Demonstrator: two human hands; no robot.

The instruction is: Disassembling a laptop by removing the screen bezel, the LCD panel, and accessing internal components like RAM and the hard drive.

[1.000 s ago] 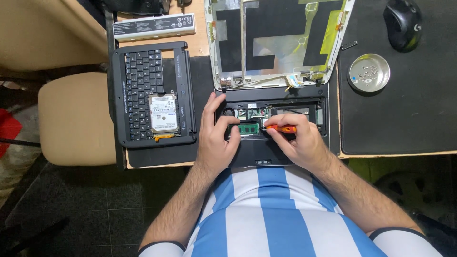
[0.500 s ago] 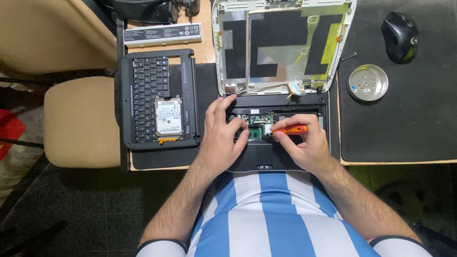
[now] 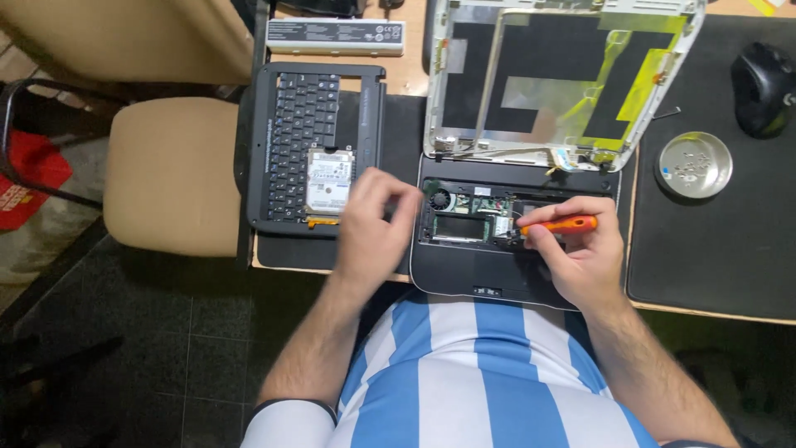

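In the head view, an orange screwdriver is gripped in the right hand, its fingers closed round the handle, with the tip lying over the open laptop base, near the small board at the middle of the exposed bay. The left hand is seen blurred over the left edge of the base, its fingers curled; whether anything is held in it cannot be told. The base sits at the near edge of the desk, just in front of the person, with the stripped lid tilted up behind it. To the left, a removed keyboard panel lies flat with a hard drive resting on it, and a battery is laid beyond it. On the right mat, a round metal dish and a mouse are seen, well apart from the hands.
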